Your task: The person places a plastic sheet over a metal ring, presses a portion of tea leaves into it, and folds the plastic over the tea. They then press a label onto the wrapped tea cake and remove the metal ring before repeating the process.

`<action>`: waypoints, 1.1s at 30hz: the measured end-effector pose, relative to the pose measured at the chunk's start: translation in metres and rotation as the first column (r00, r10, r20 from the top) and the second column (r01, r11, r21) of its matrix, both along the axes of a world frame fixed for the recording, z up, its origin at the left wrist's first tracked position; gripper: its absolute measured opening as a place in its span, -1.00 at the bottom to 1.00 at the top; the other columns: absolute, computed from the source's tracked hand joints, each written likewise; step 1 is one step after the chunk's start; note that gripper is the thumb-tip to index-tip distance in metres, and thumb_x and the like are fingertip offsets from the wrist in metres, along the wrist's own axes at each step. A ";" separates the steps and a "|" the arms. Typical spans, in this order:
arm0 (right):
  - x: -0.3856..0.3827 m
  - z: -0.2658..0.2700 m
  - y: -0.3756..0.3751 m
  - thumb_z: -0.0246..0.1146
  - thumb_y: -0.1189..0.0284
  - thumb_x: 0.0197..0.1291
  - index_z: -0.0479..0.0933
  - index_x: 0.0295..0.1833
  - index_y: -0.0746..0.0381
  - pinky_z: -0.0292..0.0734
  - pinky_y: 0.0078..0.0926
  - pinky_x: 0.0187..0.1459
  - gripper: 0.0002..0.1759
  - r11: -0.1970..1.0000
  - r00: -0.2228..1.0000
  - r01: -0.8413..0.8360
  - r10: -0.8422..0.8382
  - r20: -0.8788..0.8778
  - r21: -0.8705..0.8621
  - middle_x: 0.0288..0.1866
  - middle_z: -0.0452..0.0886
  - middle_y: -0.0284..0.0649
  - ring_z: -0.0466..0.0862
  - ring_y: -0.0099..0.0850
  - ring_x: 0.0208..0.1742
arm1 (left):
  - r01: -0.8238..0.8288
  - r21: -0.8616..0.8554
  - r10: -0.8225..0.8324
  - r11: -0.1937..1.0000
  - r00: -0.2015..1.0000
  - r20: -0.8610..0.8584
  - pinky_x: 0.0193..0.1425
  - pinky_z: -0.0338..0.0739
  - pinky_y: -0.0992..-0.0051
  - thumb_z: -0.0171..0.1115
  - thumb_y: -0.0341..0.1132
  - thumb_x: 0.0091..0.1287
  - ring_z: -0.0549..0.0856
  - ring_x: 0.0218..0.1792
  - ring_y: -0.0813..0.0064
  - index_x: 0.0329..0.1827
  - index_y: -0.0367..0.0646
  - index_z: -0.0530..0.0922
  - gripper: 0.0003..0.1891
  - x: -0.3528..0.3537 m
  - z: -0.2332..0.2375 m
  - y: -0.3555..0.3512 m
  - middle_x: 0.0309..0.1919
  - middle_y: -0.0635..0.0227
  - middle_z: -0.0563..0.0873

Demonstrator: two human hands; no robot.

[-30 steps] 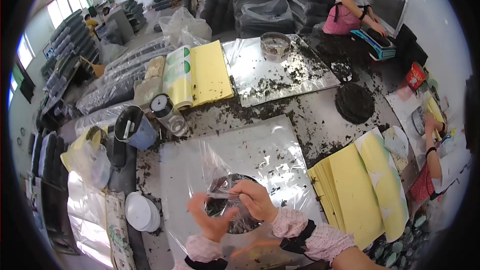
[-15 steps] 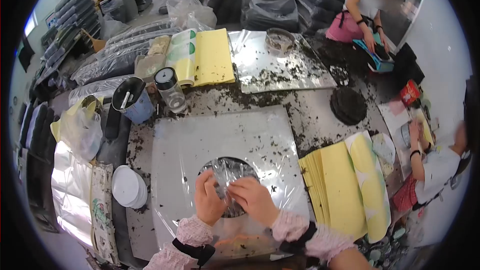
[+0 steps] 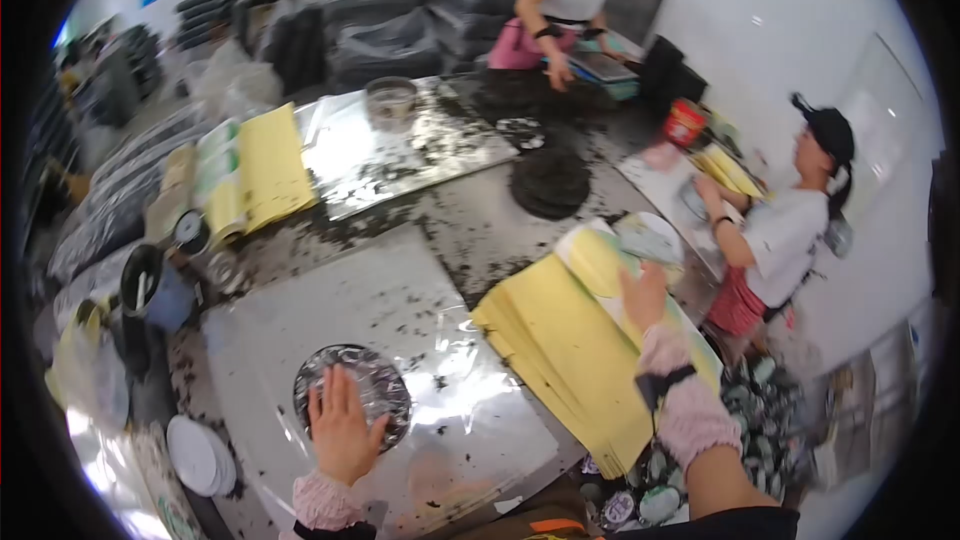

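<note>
A round dark disc under clear film (image 3: 392, 380) lies on the plastic-covered board (image 3: 300, 315). My left hand (image 3: 345, 430) rests flat on the disc's lower left part, its fingers spread. My right hand (image 3: 643, 295) is raised at the right, over the yellow and green printed sheet and near the round labels in a clear bag (image 3: 648, 240). Its fingers point up and are apart, and nothing shows between them. Below and left of it is a stack of yellow sheets (image 3: 560, 340).
Dark round stack (image 3: 550, 183) and metal sheet (image 3: 400, 155) stand behind the board. White lids (image 3: 200, 455), a blue cup (image 3: 165, 290) and a jar (image 3: 220, 265) are at left. One person works at the back, another at right. Many small round packets (image 3: 760, 410) lie lower right.
The view has turned right. My hands have parted: the left now lies flat on the disc, while the right has left the film and moved over to the printed sheets.
</note>
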State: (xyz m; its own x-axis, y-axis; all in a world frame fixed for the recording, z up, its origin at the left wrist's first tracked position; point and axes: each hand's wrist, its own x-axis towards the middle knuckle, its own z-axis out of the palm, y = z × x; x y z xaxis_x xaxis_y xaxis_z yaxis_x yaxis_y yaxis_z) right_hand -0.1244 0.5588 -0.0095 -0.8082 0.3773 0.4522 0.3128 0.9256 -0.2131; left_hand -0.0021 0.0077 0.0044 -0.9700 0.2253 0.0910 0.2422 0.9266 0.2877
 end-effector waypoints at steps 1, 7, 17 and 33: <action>0.006 -0.017 0.056 0.24 -0.02 0.35 0.63 -0.08 0.40 0.36 0.04 0.32 -0.42 0.949 0.949 0.260 -0.286 0.135 0.180 0.11 0.61 0.22 0.49 0.14 0.28 | 0.002 -0.002 -0.002 1.000 1.000 0.002 0.68 -0.10 -0.05 0.32 0.02 0.33 0.15 0.63 -0.06 0.48 -0.58 0.27 -0.12 0.001 0.000 -0.002 0.57 -0.17 0.25; 0.098 -0.005 -0.071 -0.03 -0.19 0.46 0.67 0.05 0.46 0.12 0.39 0.43 -0.17 0.958 0.795 -0.277 0.182 0.579 0.078 0.37 0.47 0.17 0.46 0.08 0.39 | 0.025 -0.021 -0.024 0.999 0.999 0.033 0.68 -0.14 -0.06 0.33 -0.03 0.32 0.08 0.64 -0.11 0.49 -0.60 0.24 -0.11 0.001 -0.002 -0.002 0.58 -0.21 0.20; 0.248 -0.029 0.026 0.33 0.47 0.13 0.67 0.17 0.15 0.46 0.06 0.34 -0.57 0.933 0.997 -0.003 0.031 -0.071 0.359 0.21 0.69 -0.08 0.62 -0.01 0.31 | 0.040 -0.237 -0.084 0.971 0.980 -0.180 0.44 0.23 0.10 0.30 -0.18 0.36 0.42 0.35 -0.02 0.33 -0.41 0.45 -0.42 -0.004 0.032 0.008 0.31 -0.11 0.47; 0.319 -0.065 0.282 0.03 0.09 0.58 0.40 0.49 0.24 0.69 -0.26 -0.06 -0.42 0.677 0.383 0.245 -0.725 -0.572 -0.694 0.38 0.52 -0.19 0.54 -0.30 0.33 | 0.033 -0.030 -0.031 0.999 0.996 0.081 0.68 -0.14 -0.06 0.33 0.18 0.26 0.08 0.65 -0.10 0.53 -0.56 0.19 0.04 0.001 0.011 0.003 0.60 -0.19 0.16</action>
State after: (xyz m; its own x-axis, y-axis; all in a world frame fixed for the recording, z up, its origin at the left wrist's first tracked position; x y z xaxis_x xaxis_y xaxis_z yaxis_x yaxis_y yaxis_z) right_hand 0.1950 0.8410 -0.0743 0.1856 0.8985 0.3977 0.1567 0.3725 -0.9147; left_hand -0.0012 0.0103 0.0156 -0.9661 0.2580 0.0048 0.2491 0.9277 0.2781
